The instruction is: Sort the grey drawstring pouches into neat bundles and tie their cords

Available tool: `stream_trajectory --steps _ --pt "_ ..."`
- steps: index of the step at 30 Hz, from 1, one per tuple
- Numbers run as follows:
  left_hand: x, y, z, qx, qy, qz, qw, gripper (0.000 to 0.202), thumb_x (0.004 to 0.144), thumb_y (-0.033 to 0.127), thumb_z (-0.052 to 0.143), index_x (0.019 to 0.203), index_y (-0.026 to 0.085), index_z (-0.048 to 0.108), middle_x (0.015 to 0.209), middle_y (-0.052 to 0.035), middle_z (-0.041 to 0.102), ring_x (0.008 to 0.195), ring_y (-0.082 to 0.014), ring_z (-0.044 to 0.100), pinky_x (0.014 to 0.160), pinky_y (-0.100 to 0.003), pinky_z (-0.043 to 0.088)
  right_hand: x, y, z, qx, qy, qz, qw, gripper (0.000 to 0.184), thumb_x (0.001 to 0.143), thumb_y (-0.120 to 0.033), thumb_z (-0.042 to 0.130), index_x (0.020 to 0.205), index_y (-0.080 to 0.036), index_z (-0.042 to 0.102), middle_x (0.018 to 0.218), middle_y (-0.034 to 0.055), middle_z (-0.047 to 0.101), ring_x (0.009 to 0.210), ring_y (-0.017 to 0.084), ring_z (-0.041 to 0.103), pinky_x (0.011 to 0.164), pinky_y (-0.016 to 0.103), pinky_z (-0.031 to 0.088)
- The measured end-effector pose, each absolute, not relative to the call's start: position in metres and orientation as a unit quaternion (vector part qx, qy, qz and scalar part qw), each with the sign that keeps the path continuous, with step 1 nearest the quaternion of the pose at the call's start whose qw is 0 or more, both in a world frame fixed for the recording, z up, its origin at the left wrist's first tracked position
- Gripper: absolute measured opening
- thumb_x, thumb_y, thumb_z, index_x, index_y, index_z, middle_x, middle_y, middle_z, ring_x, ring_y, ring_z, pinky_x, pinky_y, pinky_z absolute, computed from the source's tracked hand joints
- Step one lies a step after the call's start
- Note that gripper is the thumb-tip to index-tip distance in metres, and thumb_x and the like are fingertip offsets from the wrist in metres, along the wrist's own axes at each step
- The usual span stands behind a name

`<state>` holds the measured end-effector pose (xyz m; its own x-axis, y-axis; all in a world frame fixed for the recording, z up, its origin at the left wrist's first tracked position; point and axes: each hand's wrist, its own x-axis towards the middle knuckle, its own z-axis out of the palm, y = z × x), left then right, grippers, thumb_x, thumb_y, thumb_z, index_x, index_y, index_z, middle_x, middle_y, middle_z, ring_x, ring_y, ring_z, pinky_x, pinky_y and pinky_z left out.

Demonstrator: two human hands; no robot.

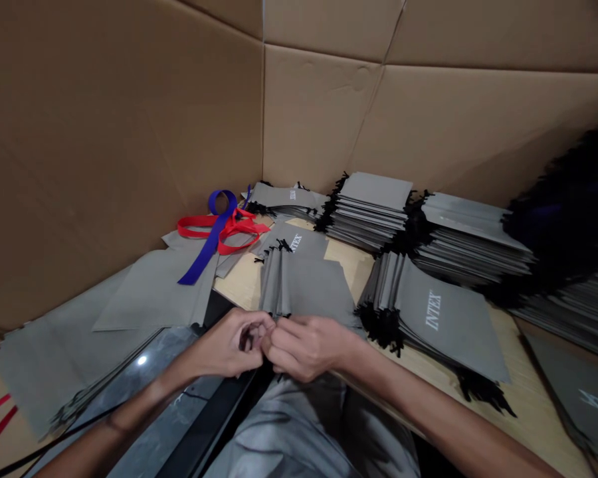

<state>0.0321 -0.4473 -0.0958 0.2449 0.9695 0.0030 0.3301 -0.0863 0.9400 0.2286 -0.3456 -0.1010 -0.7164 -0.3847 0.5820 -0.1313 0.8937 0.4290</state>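
My left hand (pixel 232 345) and my right hand (pixel 301 345) meet fingertip to fingertip, both closed in a pinch. Between them is the near end of a black drawstring cord, mostly hidden by the fingers; a dark tip shows just below. Right beyond my hands lies a small pile of grey fabric drawstring pouches (pixel 319 282), its gathered edge bunched up on the left with black knots at the far end. To the right, a thicker stack of grey pouches (pixel 448 318) has white INTEX lettering and black cord ends.
Taller pouch stacks (pixel 371 199) stand at the back of the wooden tabletop (pixel 346 255). On the left, flat grey pouches (pixel 149 292) lie under red ribbon (pixel 239 232) and blue ribbon (pixel 204 255). Cardboard walls (pixel 323 113) enclose the back and left. A black heap (pixel 568 199) rises at right.
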Motion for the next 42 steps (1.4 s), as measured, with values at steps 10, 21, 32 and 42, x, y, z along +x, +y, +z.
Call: stream_trajectory --steps 10,21,32,42 --pt "0.023 -0.454 -0.103 0.704 0.536 0.334 0.324 0.013 0.076 0.010 0.056 0.078 0.022 0.052 0.069 0.0086 0.051 0.060 -0.0079 0.045 0.056 -0.019 0.038 0.230 -0.361 -0.110 -0.041 -0.941 -0.055 0.332 0.013 0.090 -0.020 0.052 0.096 -0.020 0.063 0.079 -0.0005 0.062 0.061 0.017 0.053 0.049 0.033 0.031" --pt "0.029 -0.456 -0.112 0.722 0.555 0.358 0.204 0.014 0.092 0.016 0.057 0.103 0.020 0.065 0.082 0.0020 0.069 0.064 -0.0107 0.063 0.060 -0.020 0.051 0.225 -0.370 -0.112 -0.128 -0.904 0.156 0.377 0.018 0.081 -0.017 0.052 0.096 -0.021 0.060 0.080 -0.0028 0.055 0.062 0.014 0.049 0.057 0.028 0.036" --pt "0.040 -0.454 -0.114 0.657 0.543 0.415 0.318 0.010 0.085 0.012 0.060 0.089 0.021 0.059 0.072 0.0080 0.056 0.055 -0.0074 0.054 0.051 -0.017 0.050 0.227 -0.367 -0.116 -0.110 -0.911 -0.015 0.398 0.022 0.079 -0.017 0.052 0.099 -0.022 0.059 0.079 -0.0016 0.060 0.064 0.018 0.055 0.055 0.033 0.035" --pt "0.054 -0.454 -0.122 0.566 0.506 0.491 0.427 0.001 0.096 0.021 0.057 0.096 0.021 0.058 0.074 0.0074 0.058 0.053 -0.0075 0.052 0.045 -0.017 0.053 0.224 -0.365 -0.115 -0.111 -0.893 -0.088 0.427 0.011 0.084 -0.017 0.051 0.091 -0.021 0.059 0.072 -0.0008 0.056 0.064 0.018 0.050 0.057 0.033 0.034"
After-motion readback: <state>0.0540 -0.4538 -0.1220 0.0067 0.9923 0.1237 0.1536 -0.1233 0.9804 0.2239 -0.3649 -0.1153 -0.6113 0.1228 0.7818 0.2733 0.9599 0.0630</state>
